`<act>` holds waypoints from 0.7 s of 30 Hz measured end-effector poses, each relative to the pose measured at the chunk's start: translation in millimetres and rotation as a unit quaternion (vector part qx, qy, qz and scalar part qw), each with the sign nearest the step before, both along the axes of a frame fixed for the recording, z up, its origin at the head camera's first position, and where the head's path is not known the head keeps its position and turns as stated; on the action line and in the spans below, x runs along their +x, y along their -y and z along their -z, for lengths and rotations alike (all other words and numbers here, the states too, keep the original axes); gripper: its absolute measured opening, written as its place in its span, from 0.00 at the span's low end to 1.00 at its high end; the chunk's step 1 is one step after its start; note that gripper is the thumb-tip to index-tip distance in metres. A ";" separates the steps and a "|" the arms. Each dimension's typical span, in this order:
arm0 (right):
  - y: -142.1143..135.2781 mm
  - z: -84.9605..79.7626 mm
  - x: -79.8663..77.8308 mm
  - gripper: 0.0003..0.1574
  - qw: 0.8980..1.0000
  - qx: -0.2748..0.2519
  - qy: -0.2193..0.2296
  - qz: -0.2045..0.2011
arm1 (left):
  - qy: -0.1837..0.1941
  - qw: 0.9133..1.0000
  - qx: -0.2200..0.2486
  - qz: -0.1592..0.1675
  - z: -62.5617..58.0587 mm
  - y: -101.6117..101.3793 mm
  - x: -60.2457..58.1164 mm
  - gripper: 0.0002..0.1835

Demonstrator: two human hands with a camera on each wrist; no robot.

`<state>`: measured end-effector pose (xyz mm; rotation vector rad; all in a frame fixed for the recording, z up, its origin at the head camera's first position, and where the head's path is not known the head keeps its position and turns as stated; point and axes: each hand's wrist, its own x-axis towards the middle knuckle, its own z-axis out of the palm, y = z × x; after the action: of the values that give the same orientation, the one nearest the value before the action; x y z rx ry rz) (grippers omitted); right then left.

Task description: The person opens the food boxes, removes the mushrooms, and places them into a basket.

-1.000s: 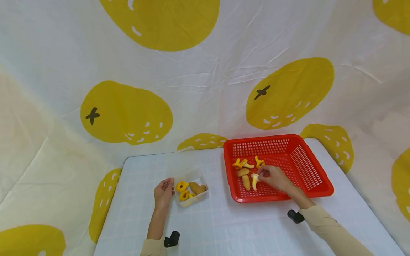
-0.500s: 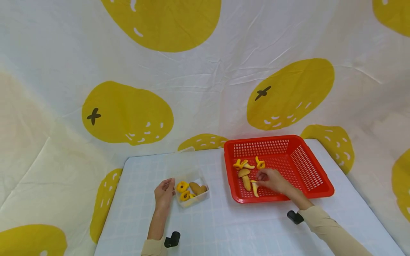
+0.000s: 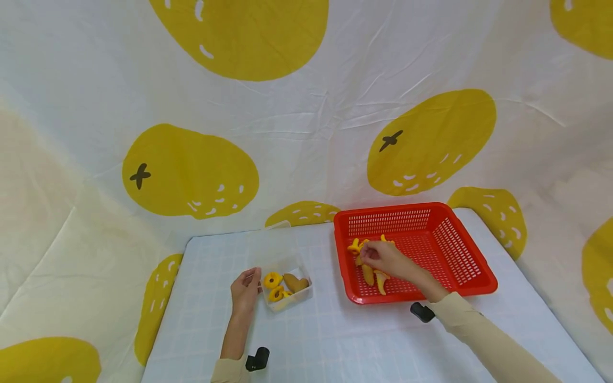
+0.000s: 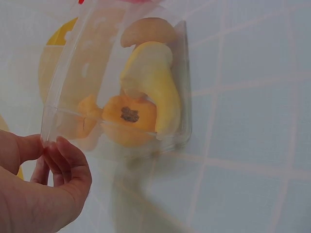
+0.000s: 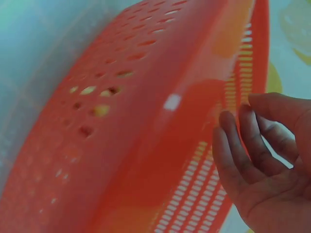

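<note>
My left hand (image 3: pixel 246 287) pinches the near-left rim of a clear plastic box (image 4: pixel 187 121) between thumb and fingertips. Inside the box lie yellow chanterelle mushrooms (image 3: pixel 273 280) and brown-capped mushrooms (image 3: pixel 295 282). My right hand (image 3: pixel 390 260) hovers inside the red basket (image 3: pixel 426 297), over the mushrooms at its left end. In the right wrist view its fingers are loosely bent, with nothing visible between them. Around it lie a yellow chanterelle (image 3: pixel 354 246), a thick brown mushroom (image 3: pixel 367 275) and a pale-stemmed yellow mushroom (image 3: pixel 381 283). The hand partly covers the others.
The box's clear lid (image 3: pixel 275 239) stands folded back behind it. A white curtain (image 3: pixel 306 133) with large yellow fruit prints rises behind the table (image 3: pixel 316 340). Black cameras (image 3: pixel 257 359) are worn at both wrists.
My right hand has left the pale-stemmed mushroom, which slid slightly toward the front, and moved left and back over the other mushrooms. My left hand stays on the box.
</note>
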<state>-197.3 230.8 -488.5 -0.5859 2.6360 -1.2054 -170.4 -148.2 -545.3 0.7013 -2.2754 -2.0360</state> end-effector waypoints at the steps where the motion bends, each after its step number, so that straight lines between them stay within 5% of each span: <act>1: 4.4 -2.0 -1.1 0.04 1.000 -0.001 -0.002 -0.005 | 0.000 1.000 0.001 0.000 0.4 0.0 -0.1 0.23; 21: 78.6 -23.7 -18.2 0.04 0.997 -0.005 -0.065 -0.045 | -0.008 1.000 0.007 -0.005 1.8 -0.2 -1.9 0.22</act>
<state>-215.5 152.3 -464.8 -0.8023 2.6769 -1.1924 -172.3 -147.9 -547.1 0.6929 -2.2482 -2.0475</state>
